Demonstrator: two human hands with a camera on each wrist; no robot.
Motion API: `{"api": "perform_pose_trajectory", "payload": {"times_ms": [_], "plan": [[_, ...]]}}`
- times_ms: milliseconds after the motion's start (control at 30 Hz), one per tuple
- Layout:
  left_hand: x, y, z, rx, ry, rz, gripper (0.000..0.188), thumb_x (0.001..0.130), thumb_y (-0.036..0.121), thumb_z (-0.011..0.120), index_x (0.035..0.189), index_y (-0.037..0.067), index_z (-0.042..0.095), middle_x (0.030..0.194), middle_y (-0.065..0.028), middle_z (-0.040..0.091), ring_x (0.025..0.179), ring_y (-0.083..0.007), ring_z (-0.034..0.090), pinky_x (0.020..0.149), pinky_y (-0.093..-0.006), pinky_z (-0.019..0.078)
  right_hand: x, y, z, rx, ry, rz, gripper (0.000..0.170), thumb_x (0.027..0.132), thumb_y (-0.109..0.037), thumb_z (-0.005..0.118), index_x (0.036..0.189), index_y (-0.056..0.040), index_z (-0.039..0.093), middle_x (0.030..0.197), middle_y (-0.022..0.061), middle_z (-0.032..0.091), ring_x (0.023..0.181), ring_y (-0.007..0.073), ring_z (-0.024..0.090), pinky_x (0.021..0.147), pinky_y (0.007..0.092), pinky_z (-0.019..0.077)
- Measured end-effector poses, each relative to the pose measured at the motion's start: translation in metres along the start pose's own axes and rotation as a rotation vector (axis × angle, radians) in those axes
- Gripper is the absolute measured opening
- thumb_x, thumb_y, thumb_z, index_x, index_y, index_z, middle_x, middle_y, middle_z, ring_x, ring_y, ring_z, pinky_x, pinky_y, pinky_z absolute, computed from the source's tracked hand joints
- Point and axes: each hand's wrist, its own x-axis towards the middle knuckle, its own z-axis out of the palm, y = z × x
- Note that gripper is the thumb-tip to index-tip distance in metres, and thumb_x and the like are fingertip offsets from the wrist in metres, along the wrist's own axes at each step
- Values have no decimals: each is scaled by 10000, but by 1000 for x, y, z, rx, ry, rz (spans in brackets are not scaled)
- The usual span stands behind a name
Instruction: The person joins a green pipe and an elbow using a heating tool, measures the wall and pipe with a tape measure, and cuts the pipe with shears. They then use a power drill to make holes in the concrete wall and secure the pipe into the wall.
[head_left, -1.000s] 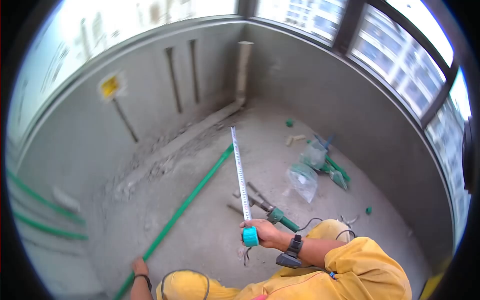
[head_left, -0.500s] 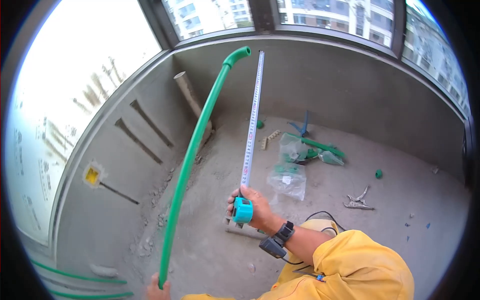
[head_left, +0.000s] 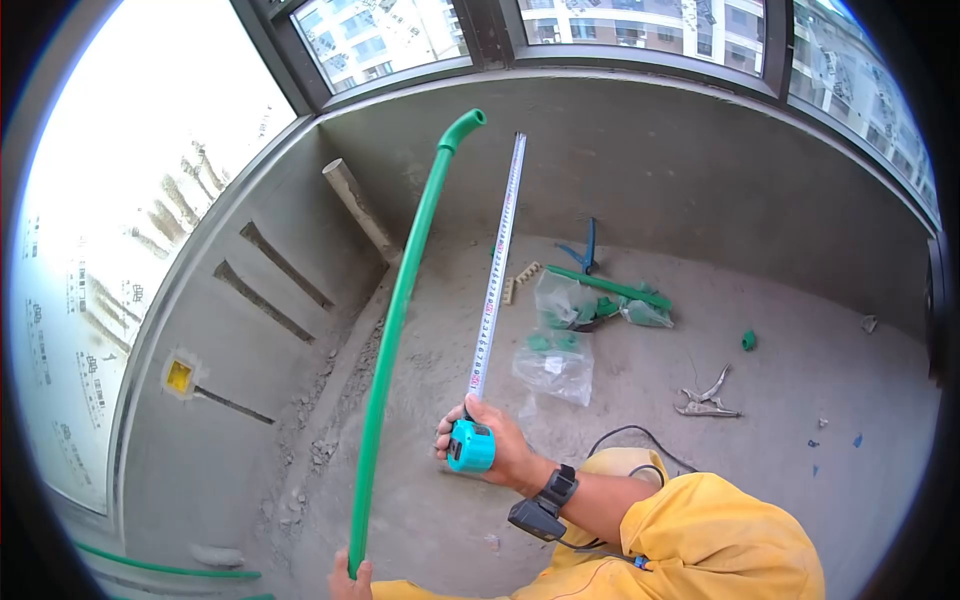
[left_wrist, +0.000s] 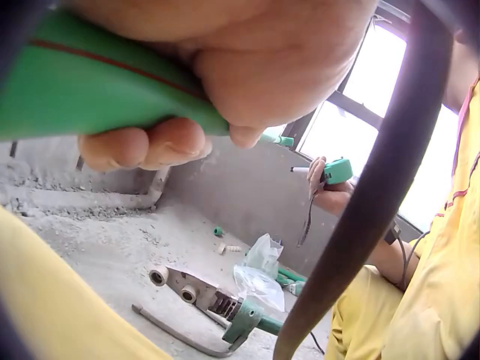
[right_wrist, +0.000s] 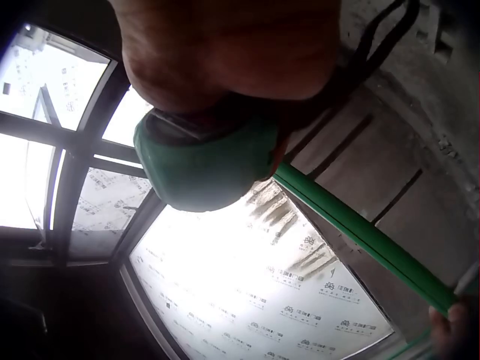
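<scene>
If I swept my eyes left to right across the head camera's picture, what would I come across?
Yellow wall box, green pipe, tape measure, blue tool, locking pliers, small green fitting.

on my feed, the pipe [head_left: 388, 340] is in the left hand [head_left: 345, 588], left of the tape [head_left: 470, 446] in the right hand [head_left: 512, 450]. past the right hand, bags [head_left: 555, 368] lie on the floor [head_left: 755, 460], pliers [head_left: 710, 402] to their right, a fitting [head_left: 748, 340] behind the pliers. i see the drainpipe [head_left: 362, 208] left of the pipe, windows [head_left: 640, 22] above the wall [head_left: 690, 170], and, by left wrist, the welder [left_wrist: 244, 319] before the bags.
</scene>
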Motion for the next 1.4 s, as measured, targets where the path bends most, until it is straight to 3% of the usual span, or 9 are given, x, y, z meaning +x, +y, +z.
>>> {"api": "perform_pose_trajectory", "payload": {"times_ms": [267, 433, 633, 700, 900, 1033, 1133, 1267, 1400], "plan": [[2, -10, 14, 114, 15, 55, 429, 959, 325, 536, 1248, 10, 507, 895, -298, 613, 875, -513, 577, 686, -507, 441, -2, 4, 3, -72, -28, 11, 379, 1003, -378, 487, 984, -7, 563, 912, 142, 638, 784, 248, 676, 713, 405, 586], [8, 8, 15, -37, 41, 58, 296, 893, 204, 602, 1113, 21, 525, 686, -159, 516, 594, -321, 521, 575, -403, 431, 0, 12, -4, -84, -44, 45, 378, 1002, -386, 488, 993, -16, 563, 931, 146, 636, 804, 254, 677, 726, 409, 586], [19, 23, 18, 7, -12, 68, 307, 917, 258, 598, 1114, 33, 533, 739, -190, 558, 659, -349, 573, 597, -415, 439, 0, 24, 2, -30, -84, 86, 412, 1001, -415, 477, 1048, -16, 567, 990, 140, 630, 853, 263, 677, 769, 404, 579], [34, 51, 14, -48, -148, -105, 316, 916, 250, 608, 1159, 63, 531, 842, -225, 602, 807, -429, 602, 665, -447, 456, -6, 45, 2, -17, -88, 134, 438, 999, -430, 474, 1080, -10, 569, 1008, 137, 629, 868, 263, 679, 782, 398, 577], [114, 114, 20, -154, -132, 112, 276, 960, 265, 546, 1123, 44, 512, 836, -207, 593, 795, -419, 592, 683, -435, 463, -55, 107, 4, -289, -60, 324, 542, 1010, -487, 395, 1163, 10, 547, 974, 139, 651, 938, 235, 679, 787, 350, 560], [154, 164, 9, -334, -401, -124, 323, 994, 324, 499, 1148, 41, 490, 732, -86, 535, 596, -153, 551, 520, -312, 448, -73, 127, 5, -326, -83, 257, 546, 1014, -492, 386, 1195, -4, 552, 1001, 133, 652, 916, 198, 665, 836, 327, 542], [166, 185, 6, -510, -542, -104, 383, 1009, 374, 472, 1196, 40, 463, 713, -12, 468, 557, -65, 485, 464, -253, 416, -72, 121, 10, -334, -158, 275, 525, 1024, -491, 347, 1185, -27, 533, 1004, 135, 654, 933, 191, 655, 859, 317, 530], [171, 203, 8, -502, -665, -41, 475, 1022, 444, 421, 1297, 57, 450, 747, 7, 443, 550, -70, 455, 495, -238, 406, -72, 120, 5, -241, -278, 317, 527, 1026, -503, 317, 1160, -31, 508, 1034, 138, 650, 942, 190, 654, 863, 319, 528], [180, 216, 8, -451, -794, -32, 553, 1016, 490, 408, 1370, 66, 410, 872, 1, 464, 702, -59, 478, 617, -231, 439, -80, 127, 7, -153, -349, 354, 534, 1025, -514, 307, 1144, -27, 493, 1004, 144, 665, 938, 194, 658, 870, 321, 528]]}}
